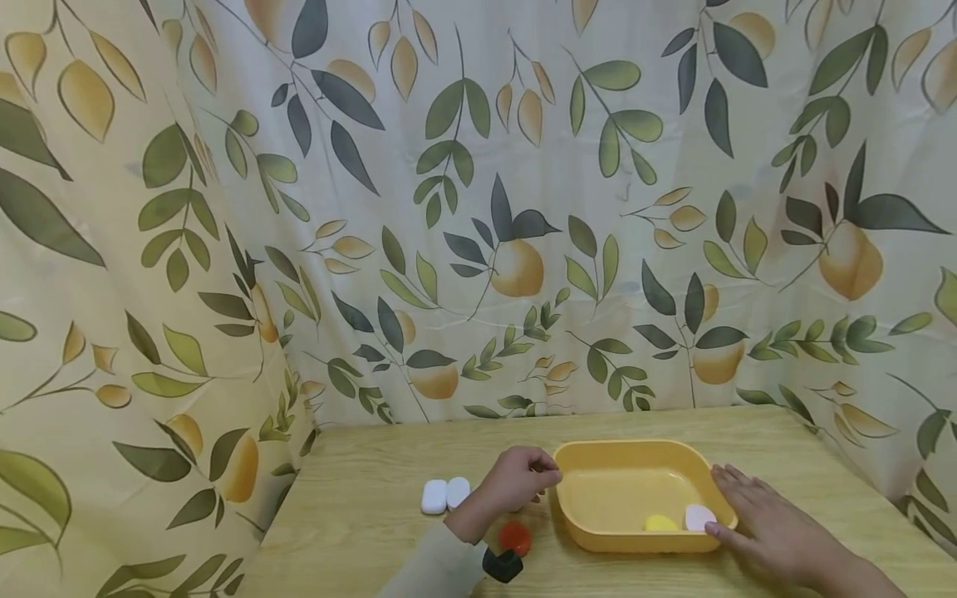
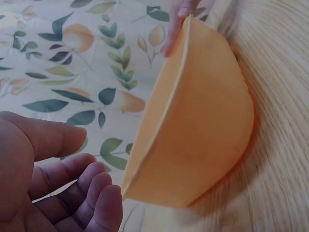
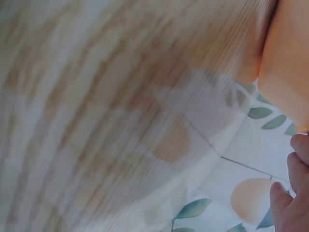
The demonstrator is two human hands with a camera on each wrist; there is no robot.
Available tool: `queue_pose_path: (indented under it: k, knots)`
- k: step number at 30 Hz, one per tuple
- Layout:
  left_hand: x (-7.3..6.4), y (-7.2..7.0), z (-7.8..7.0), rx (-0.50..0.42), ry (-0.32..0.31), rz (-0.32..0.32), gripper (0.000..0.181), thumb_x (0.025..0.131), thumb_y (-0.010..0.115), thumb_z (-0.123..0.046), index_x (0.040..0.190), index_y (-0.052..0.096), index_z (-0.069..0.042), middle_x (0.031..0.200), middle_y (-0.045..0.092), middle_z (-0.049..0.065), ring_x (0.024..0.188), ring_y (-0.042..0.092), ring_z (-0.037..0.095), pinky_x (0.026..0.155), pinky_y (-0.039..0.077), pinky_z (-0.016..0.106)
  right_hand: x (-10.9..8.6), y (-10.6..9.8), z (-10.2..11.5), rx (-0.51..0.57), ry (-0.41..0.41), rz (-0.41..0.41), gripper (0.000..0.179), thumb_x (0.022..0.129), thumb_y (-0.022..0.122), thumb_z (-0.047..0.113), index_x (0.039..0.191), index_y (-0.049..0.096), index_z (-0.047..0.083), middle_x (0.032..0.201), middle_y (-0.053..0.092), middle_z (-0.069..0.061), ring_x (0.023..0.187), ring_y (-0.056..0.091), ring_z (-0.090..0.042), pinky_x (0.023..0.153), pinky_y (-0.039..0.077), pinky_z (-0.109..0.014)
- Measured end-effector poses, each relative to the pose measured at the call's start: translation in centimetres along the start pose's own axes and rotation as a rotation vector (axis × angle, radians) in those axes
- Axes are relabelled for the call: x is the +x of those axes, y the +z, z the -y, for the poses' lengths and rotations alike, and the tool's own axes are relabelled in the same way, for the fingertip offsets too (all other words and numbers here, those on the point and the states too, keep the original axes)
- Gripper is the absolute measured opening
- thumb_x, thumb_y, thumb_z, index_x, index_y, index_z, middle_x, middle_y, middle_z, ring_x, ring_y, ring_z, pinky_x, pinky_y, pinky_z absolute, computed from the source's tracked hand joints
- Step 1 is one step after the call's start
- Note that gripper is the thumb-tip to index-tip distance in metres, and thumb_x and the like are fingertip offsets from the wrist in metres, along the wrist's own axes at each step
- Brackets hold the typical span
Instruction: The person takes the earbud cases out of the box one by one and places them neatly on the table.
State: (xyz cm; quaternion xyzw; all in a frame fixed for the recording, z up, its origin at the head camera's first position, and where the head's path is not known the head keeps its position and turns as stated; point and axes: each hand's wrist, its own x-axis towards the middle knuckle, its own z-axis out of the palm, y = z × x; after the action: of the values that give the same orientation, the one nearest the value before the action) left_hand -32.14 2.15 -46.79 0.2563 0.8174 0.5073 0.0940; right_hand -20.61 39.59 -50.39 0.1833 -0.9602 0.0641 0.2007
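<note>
A yellow plastic basin (image 1: 598, 541) stands on the table, holding a yellow piece (image 1: 661, 523) and a pale pink rounded piece (image 1: 699, 518) near its front right corner. My left hand (image 1: 519, 477) is beside the basin's left rim. In the left wrist view its fingers (image 2: 104, 208) are loosely bent, with nothing between them and the thumb. My right hand (image 1: 777, 523) rests along the right rim, fingers extended and the thumb at the front right corner. Only some right fingertips (image 3: 299, 150) show at the edge of the right wrist view, by the basin's side.
Two white rounded pieces (image 1: 434, 497) lie side by side left of my left hand. A red round piece (image 1: 514, 538) is on the table below that hand, and a dark angular object (image 1: 503, 565) overlaps the left sleeve. A patterned curtain (image 1: 478, 249) hangs behind the wood-grain table (image 1: 359, 498).
</note>
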Motion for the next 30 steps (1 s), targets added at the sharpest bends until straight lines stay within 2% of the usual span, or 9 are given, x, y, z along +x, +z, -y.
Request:
queue_pose_path:
  k: [6,10,13,15,17,20,25,27,30]
  knots:
    - [0.6,0.6,-1.2,-0.033,0.015,0.018,0.006,0.091,0.07,-0.018,0.088,0.071,-0.013,0.076,0.062,-0.005,0.064,0.062,0.019,0.056,0.056,0.032,-0.1,-0.3,0.1,-0.01,0.01,0.011,0.076,0.093,0.062,0.045,0.141,0.041,-0.01,0.142,0.046,-0.024,0.14,-0.002,0.0,0.107,-0.012,-0.012]
    - [1.2,1.1,-1.9,-0.055,-0.014,0.034,0.006,0.092,0.07,-0.019,0.088,0.071,-0.014,0.078,0.062,-0.004,0.066,0.062,0.021,0.061,0.058,0.038,-0.1,-0.4,0.2,-0.011,0.013,0.012,0.075,0.093,0.062,0.045,0.141,0.041,-0.01,0.142,0.045,-0.024,0.144,0.008,-0.013,0.107,-0.012,-0.012]
    - [1.8,1.4,-2.0,-0.062,-0.041,0.041,0.006,0.091,0.07,-0.019,0.088,0.071,-0.014,0.078,0.063,-0.003,0.07,0.064,0.023,0.061,0.057,0.036,-0.1,-0.5,0.3,-0.005,0.017,0.019,0.075,0.093,0.062,0.045,0.14,0.042,-0.01,0.142,0.045,-0.024,0.143,0.02,-0.022,0.107,-0.012,-0.012]
    - [2.3,1.6,-1.9,-0.067,-0.042,0.051,0.006,0.091,0.07,-0.018,0.088,0.071,-0.013,0.079,0.064,-0.001,0.072,0.065,0.025,0.06,0.057,0.033,-0.1,-0.5,0.4,-0.001,0.017,0.022,0.075,0.093,0.062,0.045,0.14,0.042,-0.01,0.142,0.046,-0.024,0.145,0.013,-0.017,0.107,-0.012,-0.012]
    - [2.6,1.9,-1.9,-0.085,-0.038,0.069,0.006,0.091,0.07,-0.017,0.089,0.071,-0.012,0.081,0.065,0.002,0.073,0.066,0.027,0.059,0.057,0.032,0.0,-0.5,0.4,0.0,0.015,0.023,0.075,0.093,0.062,0.046,0.14,0.042,-0.01,0.142,0.046,-0.024,0.143,0.003,-0.006,0.107,-0.012,-0.011]
    - [3.2,2.5,-1.9,-0.083,-0.024,0.099,0.006,0.091,0.07,-0.016,0.09,0.071,-0.01,0.081,0.066,0.003,0.07,0.065,0.023,0.058,0.057,0.031,0.0,-0.6,0.5,0.003,0.022,0.03,0.076,0.093,0.062,0.046,0.14,0.043,-0.01,0.142,0.046,-0.023,0.138,-0.003,0.003,0.106,-0.012,-0.011]
    - [3.7,3.5,-2.2,-0.031,-0.041,0.127,0.005,0.091,0.07,-0.014,0.091,0.07,-0.009,0.078,0.063,-0.003,0.066,0.062,0.014,0.057,0.056,0.029,0.1,-0.7,0.5,0.013,0.045,0.065,0.077,0.094,0.059,0.048,0.141,0.041,-0.009,0.144,0.043,-0.023,0.145,0.014,-0.022,0.105,-0.013,-0.01]
    - [3.8,3.7,-2.5,-0.011,-0.049,0.135,0.005,0.091,0.071,-0.014,0.091,0.069,-0.01,0.078,0.062,-0.003,0.067,0.062,0.014,0.058,0.057,0.03,0.1,-0.7,0.5,0.015,0.049,0.071,0.077,0.094,0.059,0.048,0.141,0.041,-0.009,0.144,0.043,-0.023,0.142,0.024,-0.029,0.105,-0.014,-0.01]
    - [4.1,3.9,-2.9,0.01,-0.052,0.143,0.005,0.091,0.07,-0.014,0.091,0.068,-0.009,0.078,0.062,-0.003,0.068,0.063,0.015,0.059,0.057,0.031,0.1,-0.6,0.5,0.019,0.049,0.067,0.077,0.094,0.06,0.048,0.141,0.041,-0.009,0.144,0.043,-0.023,0.137,0.033,-0.036,0.104,-0.013,-0.01]
